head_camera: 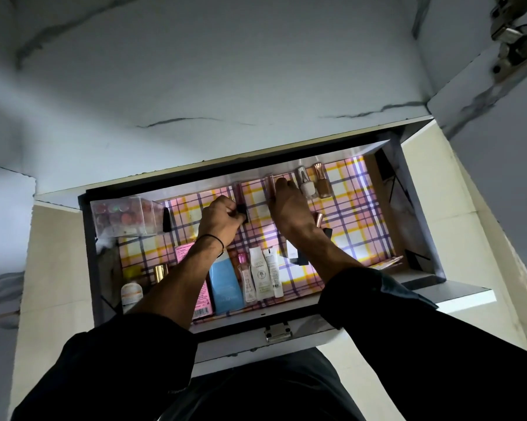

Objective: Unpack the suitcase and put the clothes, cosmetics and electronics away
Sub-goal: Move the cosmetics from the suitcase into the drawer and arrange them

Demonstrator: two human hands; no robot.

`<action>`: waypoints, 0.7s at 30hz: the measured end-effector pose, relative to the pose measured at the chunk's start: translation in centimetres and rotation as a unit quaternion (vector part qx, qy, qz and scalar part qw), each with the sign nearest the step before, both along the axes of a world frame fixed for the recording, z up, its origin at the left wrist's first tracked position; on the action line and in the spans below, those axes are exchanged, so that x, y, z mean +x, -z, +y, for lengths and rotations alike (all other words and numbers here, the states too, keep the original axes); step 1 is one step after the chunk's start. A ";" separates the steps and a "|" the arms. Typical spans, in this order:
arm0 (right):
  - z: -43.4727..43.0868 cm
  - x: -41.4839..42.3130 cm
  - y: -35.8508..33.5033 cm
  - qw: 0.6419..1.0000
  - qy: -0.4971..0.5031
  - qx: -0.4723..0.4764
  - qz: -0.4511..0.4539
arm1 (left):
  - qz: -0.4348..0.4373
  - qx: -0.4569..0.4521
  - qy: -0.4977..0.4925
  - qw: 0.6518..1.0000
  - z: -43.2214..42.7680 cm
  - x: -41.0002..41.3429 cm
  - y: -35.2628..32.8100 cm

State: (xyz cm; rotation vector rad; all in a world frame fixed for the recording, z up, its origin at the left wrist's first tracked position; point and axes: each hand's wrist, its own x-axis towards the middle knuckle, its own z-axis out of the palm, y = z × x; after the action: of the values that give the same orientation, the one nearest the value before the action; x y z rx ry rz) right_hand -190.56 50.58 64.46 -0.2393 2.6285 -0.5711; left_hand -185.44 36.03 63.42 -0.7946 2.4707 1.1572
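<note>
An open drawer (pixel 289 318) lined with pink and yellow checked paper holds cosmetics. My left hand (pixel 221 218) is curled round a small dark tube (pixel 243 211) near the drawer's middle. My right hand (pixel 288 205) reaches to the back wall, its fingertips on a slim pink tube (pixel 271 185) standing there. Beside it stand a white nail polish bottle (pixel 307 183) and a tan one (pixel 323 183). Along the front lie a blue box (pixel 226 284), a pink box (pixel 185 250), a clear pink bottle (pixel 246 281) and two white tubes (pixel 266 276).
A clear box of round pots (pixel 124 215) sits in the back left corner, a black cap (pixel 166 220) beside it. A roll-on (pixel 131 294) and a gold tube (pixel 160 273) lie front left. A metal latch (pixel 278 332) is on the drawer front. White cabinet panels surround the drawer.
</note>
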 end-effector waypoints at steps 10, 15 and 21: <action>-2.3 0.8 0.4 0.999 -0.008 -0.051 -0.005 | -0.004 0.013 0.008 1.000 0.3 0.0 0.1; -2.0 1.1 0.1 0.997 -0.009 -0.080 0.007 | -0.015 0.006 0.025 1.000 0.4 0.0 0.0; 3.5 1.9 -2.1 0.987 0.094 -0.118 0.048 | 0.024 0.004 0.018 1.000 0.0 0.8 -1.7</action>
State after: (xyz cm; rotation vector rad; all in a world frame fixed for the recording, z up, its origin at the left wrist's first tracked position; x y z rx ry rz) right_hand -188.62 54.04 66.53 -0.0928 2.6918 -0.9585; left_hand -184.60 36.03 65.07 -0.7249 2.5066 1.1865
